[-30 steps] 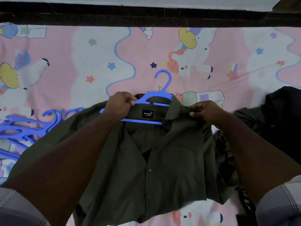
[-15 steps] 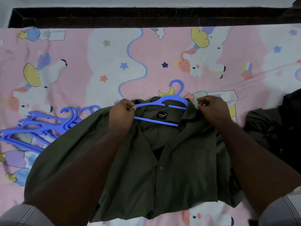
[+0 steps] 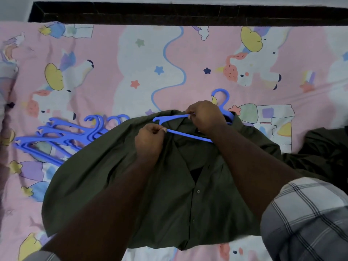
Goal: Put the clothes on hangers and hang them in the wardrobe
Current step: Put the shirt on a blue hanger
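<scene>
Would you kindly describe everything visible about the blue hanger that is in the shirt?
The blue hanger looks like moulded plastic, with a hook, sloped shoulders and a straight lower bar. It lies flat on the bedsheet, hook pointing away. Its right shoulder is tucked inside the dark green shirt; its left end is exposed at the collar. The right hand pinches its upper arm; the left hand pinches shirt fabric beside the lower bar.

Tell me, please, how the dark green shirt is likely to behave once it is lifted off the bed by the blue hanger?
The dark green shirt will probably hang floppy: it already lies in soft folds. It looks light, being thin cloth. Its left shoulder may slip off, since that end of the blue hanger lies bare outside the collar, where the left hand pinches cloth.
</scene>
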Tool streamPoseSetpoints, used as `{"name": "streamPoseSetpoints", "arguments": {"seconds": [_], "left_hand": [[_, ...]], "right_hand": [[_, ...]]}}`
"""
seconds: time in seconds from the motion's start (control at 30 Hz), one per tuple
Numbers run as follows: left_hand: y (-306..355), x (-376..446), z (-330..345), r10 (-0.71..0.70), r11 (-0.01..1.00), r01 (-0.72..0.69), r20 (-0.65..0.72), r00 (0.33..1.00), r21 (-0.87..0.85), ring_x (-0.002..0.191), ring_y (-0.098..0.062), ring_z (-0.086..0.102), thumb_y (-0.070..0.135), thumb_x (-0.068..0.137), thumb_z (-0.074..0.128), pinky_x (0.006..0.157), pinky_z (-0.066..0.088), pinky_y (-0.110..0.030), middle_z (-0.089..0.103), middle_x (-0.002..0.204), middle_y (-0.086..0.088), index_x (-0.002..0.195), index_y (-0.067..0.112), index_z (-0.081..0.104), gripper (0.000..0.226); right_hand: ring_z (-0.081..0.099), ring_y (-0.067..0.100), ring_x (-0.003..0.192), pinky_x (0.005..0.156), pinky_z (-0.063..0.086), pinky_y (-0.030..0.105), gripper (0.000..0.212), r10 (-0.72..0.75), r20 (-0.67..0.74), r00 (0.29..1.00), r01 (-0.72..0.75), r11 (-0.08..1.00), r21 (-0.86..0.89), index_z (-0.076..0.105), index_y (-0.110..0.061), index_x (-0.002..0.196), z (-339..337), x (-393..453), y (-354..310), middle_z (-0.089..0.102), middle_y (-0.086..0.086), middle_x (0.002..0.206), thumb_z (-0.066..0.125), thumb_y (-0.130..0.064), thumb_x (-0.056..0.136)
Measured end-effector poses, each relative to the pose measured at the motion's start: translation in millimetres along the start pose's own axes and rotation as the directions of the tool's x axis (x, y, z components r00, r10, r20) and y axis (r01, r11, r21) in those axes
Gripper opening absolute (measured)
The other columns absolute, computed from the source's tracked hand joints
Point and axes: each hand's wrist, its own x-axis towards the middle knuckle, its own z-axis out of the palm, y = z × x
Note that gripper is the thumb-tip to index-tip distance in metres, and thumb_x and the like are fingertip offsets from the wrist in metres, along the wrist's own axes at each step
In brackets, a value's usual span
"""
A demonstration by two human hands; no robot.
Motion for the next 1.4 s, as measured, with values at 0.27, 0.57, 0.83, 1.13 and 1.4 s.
{"name": "streamPoseSetpoints", "arguments": {"seconds": [0.27,0.57,0.83,1.13,1.4], "left_hand": [[-13.9,-6.7,-4.7,-0.008,1.0,0.006,0.143,0.99,0.015,0.082,-0.005,0.061,0.041,0.078,0.082,0.068,0.045,-0.024,0.064,0.087,0.012,0.097,0.023,0.064,0.032],[-18.0,15.3,-38.7,-0.101,0.995,0.101,0.009,0.995,-0.024,0.088,-0.013,0.067,0.024,0.086,0.067,0.081,0.052,-0.03,0.073,0.088,0.009,0.088,0.023,0.075,0.008],[-31.0,14.8,-75.5,-0.095,0.981,0.096,-0.014,0.995,0.171,0.089,-0.023,0.062,0.016,0.085,0.065,0.078,0.044,-0.03,0.063,0.086,-0.001,0.088,0.013,0.064,0.004],[-0.6,2.7,-23.6,-0.036,0.995,0.034,-0.023,0.999,-0.095,0.086,-0.012,0.067,0.026,0.087,0.07,0.078,0.05,-0.026,0.071,0.087,0.006,0.088,0.024,0.063,0.007],[-15.6,-4.7,-2.4,-0.002,0.988,-0.025,0.171,0.985,0.154,0.089,-0.012,0.055,0.028,0.085,0.076,0.075,0.037,-0.026,0.062,0.097,0.005,0.109,0.02,0.057,0.032]], "right_hand": [[0.058,0.028,0.102,0.082,0.039,0.039,0.028,-0.03,0.062,0.998,0.044,0.973,-0.226,0.067,-0.027,0.116,3.0,9.2,-4.2,0.066,0.003,0.109,0.052,-0.019,0.094],[0.06,0.028,0.106,0.085,0.042,0.039,0.028,-0.046,-0.03,0.998,0.04,0.983,-0.179,0.07,-0.024,0.116,-8.6,-0.3,3.6,0.068,0.003,0.111,0.055,-0.015,0.094],[0.059,0.028,0.107,0.087,0.04,0.039,0.027,-0.056,-0.04,0.998,0.048,0.984,-0.172,0.069,-0.024,0.117,-8.9,-11.1,0.4,0.068,0.002,0.113,0.057,-0.016,0.095],[0.058,0.03,0.11,0.09,0.038,0.04,0.027,-0.011,-0.069,0.998,0.0,0.989,-0.149,0.069,-0.02,0.118,-7.6,-16.8,0.6,0.068,0.005,0.115,0.055,-0.015,0.096],[0.057,0.031,0.11,0.088,0.04,0.041,0.03,0.011,-0.085,0.996,-0.023,0.991,-0.133,0.065,-0.016,0.119,-6.5,-22.3,1.5,0.066,0.007,0.116,0.056,-0.006,0.092]]}}
